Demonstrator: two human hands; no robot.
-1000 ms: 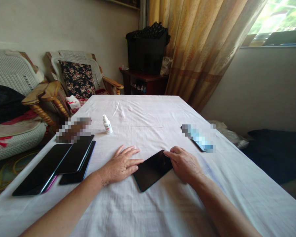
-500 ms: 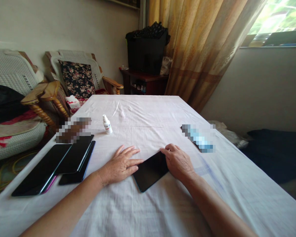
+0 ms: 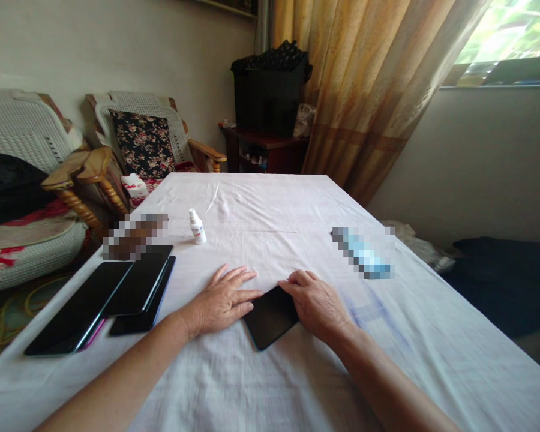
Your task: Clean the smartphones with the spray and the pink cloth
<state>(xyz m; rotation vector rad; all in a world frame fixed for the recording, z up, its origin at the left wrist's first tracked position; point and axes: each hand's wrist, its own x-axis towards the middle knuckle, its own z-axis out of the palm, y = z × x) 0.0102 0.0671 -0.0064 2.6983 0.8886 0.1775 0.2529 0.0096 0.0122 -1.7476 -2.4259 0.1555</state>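
A dark-screened phone (image 3: pixel 270 321) lies flat on the white cloth-covered table, screen up and set at a slant. My left hand (image 3: pixel 222 303) rests palm down at its left side, fingers spread, with thumb and forefinger touching its edge. Over the phone's right part is my right hand (image 3: pixel 317 303), its fingers curled and pressed together near the top edge. Whatever may be under those fingers is hidden. Beyond my left hand stands a small white bottle (image 3: pixel 197 229) with a nozzle-like top.
Several dark phones or tablets (image 3: pixel 78 309) lie overlapping at the table's left. A blurred-out brown item (image 3: pixel 135 237) is behind them, and a blurred-out light blue item (image 3: pixel 362 253) lies at the right. Cushioned armchairs (image 3: pixel 144 141) stand past the left edge of the table (image 3: pixel 252 204).
My right hand has slid left across the phone, covering more of its screen. My left hand stays in place, and the phone has hardly moved.
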